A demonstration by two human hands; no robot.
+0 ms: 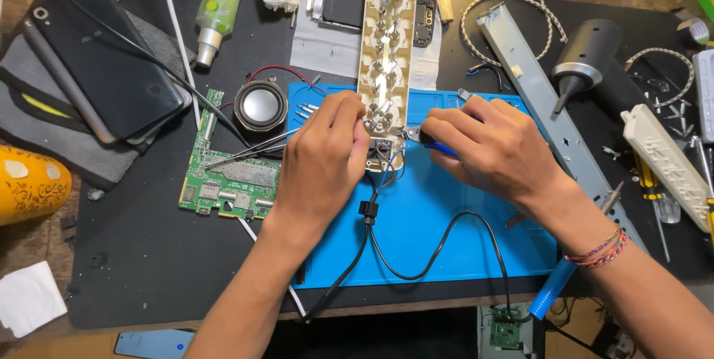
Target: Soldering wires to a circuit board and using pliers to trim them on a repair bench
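An opened beige power strip [387, 54] lies lengthwise on a blue work mat [446, 233], its metal contacts showing. My left hand [323, 158] rests on the strip's near end, fingers pinching by the small board where the wires enter. My right hand [491, 147] grips small blue-handled pliers [424, 138], their jaws touching the wires at that same end. A black cable [416, 270] with a ferrite bead runs from the strip's end across the mat and off the table edge.
A green circuit board [227, 180] with tweezers and a round speaker [261, 105] sit left of the mat. Phones [104, 62] lie far left, a gel bottle [217, 2] behind. At right are a metal rail [543, 99], a black hot-air tool [584, 58], a white strip cover [669, 166] and screwdrivers.
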